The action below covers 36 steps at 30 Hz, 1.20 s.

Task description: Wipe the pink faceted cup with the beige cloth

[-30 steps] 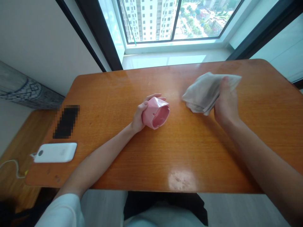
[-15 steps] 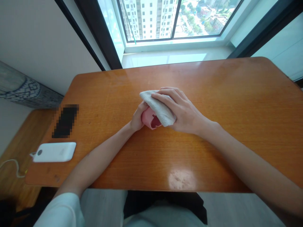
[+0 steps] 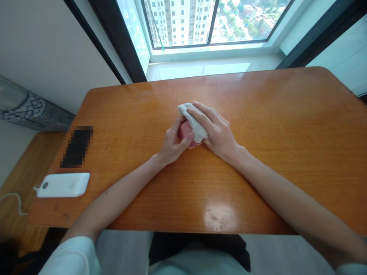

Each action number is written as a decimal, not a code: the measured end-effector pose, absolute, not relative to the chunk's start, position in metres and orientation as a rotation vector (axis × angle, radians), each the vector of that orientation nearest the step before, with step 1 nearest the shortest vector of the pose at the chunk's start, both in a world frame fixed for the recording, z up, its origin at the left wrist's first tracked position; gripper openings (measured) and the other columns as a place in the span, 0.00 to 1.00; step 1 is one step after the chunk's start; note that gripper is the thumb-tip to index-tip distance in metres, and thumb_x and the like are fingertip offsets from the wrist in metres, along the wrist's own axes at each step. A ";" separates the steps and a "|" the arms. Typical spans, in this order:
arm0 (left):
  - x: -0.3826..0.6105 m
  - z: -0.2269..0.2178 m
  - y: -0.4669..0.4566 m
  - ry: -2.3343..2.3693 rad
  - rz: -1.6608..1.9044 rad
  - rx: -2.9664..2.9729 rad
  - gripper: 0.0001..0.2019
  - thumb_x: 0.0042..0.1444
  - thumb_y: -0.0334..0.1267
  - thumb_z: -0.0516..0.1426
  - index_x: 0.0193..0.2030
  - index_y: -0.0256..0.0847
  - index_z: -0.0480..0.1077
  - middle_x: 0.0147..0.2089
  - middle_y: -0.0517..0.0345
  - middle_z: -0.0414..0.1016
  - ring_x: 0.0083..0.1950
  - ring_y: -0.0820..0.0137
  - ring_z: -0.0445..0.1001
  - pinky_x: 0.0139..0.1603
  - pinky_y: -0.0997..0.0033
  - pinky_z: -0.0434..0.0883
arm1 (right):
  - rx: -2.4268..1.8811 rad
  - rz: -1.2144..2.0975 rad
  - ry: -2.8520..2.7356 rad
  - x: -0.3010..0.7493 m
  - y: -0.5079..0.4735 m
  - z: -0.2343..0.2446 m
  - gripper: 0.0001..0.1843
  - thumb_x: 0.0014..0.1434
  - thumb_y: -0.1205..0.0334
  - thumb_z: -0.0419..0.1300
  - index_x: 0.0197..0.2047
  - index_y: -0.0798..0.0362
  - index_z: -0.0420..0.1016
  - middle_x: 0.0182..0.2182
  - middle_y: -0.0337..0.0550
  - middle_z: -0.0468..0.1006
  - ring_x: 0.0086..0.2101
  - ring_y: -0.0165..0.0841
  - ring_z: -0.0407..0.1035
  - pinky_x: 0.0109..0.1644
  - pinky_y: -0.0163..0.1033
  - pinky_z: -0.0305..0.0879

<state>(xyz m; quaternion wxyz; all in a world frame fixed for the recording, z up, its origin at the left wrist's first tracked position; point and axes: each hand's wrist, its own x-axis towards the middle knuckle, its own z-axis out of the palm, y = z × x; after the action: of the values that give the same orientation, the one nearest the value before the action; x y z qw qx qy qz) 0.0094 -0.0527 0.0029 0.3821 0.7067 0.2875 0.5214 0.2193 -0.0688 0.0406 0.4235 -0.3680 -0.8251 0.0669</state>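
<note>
Over the middle of the wooden table, my left hand (image 3: pixel 175 142) is wrapped round a small pink object (image 3: pixel 185 130), its thumb across the near side. The object looks hollow with an uneven edge; its exact kind I cannot make out, as fingers and cloth cover much of it. A folded pale grey cloth (image 3: pixel 197 128) lies against its upper right side. My right hand (image 3: pixel 219 131) holds this cloth with its fingers laid over it, pressing it to the pink object.
A white oblong device (image 3: pixel 64 185) with a cable lies at the left of the wooden table (image 3: pixel 272 152). Behind it is a dark pixelated rectangle (image 3: pixel 77 147). A window (image 3: pixel 212 23) is beyond the far edge, and a patterned fabric (image 3: pixel 34 107) hangs at left.
Both hands have shifted slightly right with the pink object. It has turned, so its opening is less visible, and my left thumb now shows on it. The cloth is bunched closer round it.
</note>
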 end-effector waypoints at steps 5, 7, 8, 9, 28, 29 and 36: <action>0.002 -0.003 -0.046 0.794 1.262 2.064 0.46 0.60 0.64 0.72 0.78 0.49 0.64 0.66 0.48 0.83 0.57 0.57 0.85 0.57 0.59 0.82 | -0.979 0.175 -2.009 0.220 -0.065 0.041 0.30 0.79 0.53 0.58 0.81 0.37 0.69 0.79 0.46 0.72 0.75 0.54 0.71 0.80 0.66 0.71; -0.002 -0.002 -0.042 0.810 1.222 2.101 0.45 0.61 0.60 0.73 0.79 0.50 0.64 0.64 0.50 0.84 0.55 0.59 0.86 0.54 0.62 0.82 | -0.972 0.228 -1.995 0.220 -0.064 0.041 0.30 0.78 0.50 0.60 0.79 0.38 0.72 0.78 0.47 0.73 0.75 0.53 0.71 0.80 0.64 0.70; -0.003 -0.001 -0.041 0.818 1.215 2.113 0.43 0.61 0.58 0.73 0.79 0.51 0.65 0.64 0.51 0.85 0.55 0.60 0.86 0.55 0.63 0.82 | -0.961 0.269 -1.979 0.220 -0.063 0.039 0.30 0.77 0.49 0.61 0.78 0.39 0.73 0.77 0.47 0.74 0.74 0.52 0.72 0.80 0.62 0.71; -0.004 0.000 -0.040 0.826 1.216 2.122 0.42 0.61 0.56 0.73 0.78 0.51 0.66 0.65 0.51 0.85 0.55 0.60 0.87 0.55 0.64 0.81 | -0.952 0.315 -1.941 0.219 -0.062 0.037 0.30 0.77 0.48 0.61 0.77 0.41 0.74 0.76 0.49 0.75 0.73 0.51 0.73 0.80 0.61 0.71; -0.003 0.003 -0.043 1.001 1.292 2.082 0.41 0.53 0.50 0.76 0.73 0.49 0.73 0.62 0.53 0.87 0.49 0.63 0.86 0.52 0.65 0.80 | -1.028 0.392 -1.691 0.198 -0.073 0.024 0.30 0.79 0.53 0.51 0.79 0.44 0.67 0.74 0.52 0.78 0.73 0.47 0.73 0.79 0.62 0.72; -0.004 0.002 -0.043 0.993 1.297 2.080 0.40 0.54 0.51 0.76 0.72 0.49 0.73 0.61 0.54 0.87 0.49 0.63 0.86 0.52 0.64 0.80 | -1.019 0.356 -1.715 0.198 -0.074 0.023 0.31 0.78 0.52 0.52 0.80 0.44 0.67 0.75 0.52 0.76 0.75 0.49 0.71 0.80 0.65 0.70; -0.006 -0.004 -0.041 1.007 1.318 2.078 0.37 0.53 0.53 0.76 0.68 0.49 0.75 0.50 0.58 0.88 0.41 0.64 0.84 0.44 0.64 0.80 | -0.966 0.263 -1.836 0.197 -0.078 0.022 0.32 0.74 0.49 0.61 0.78 0.37 0.71 0.78 0.46 0.72 0.79 0.56 0.64 0.84 0.73 0.60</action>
<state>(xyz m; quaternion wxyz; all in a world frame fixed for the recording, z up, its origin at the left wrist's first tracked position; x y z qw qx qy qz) -0.0057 -0.0405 -0.0042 0.2390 0.7588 0.3679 0.4814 0.1973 -0.0783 0.0217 0.5013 -0.3996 -0.7598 0.1089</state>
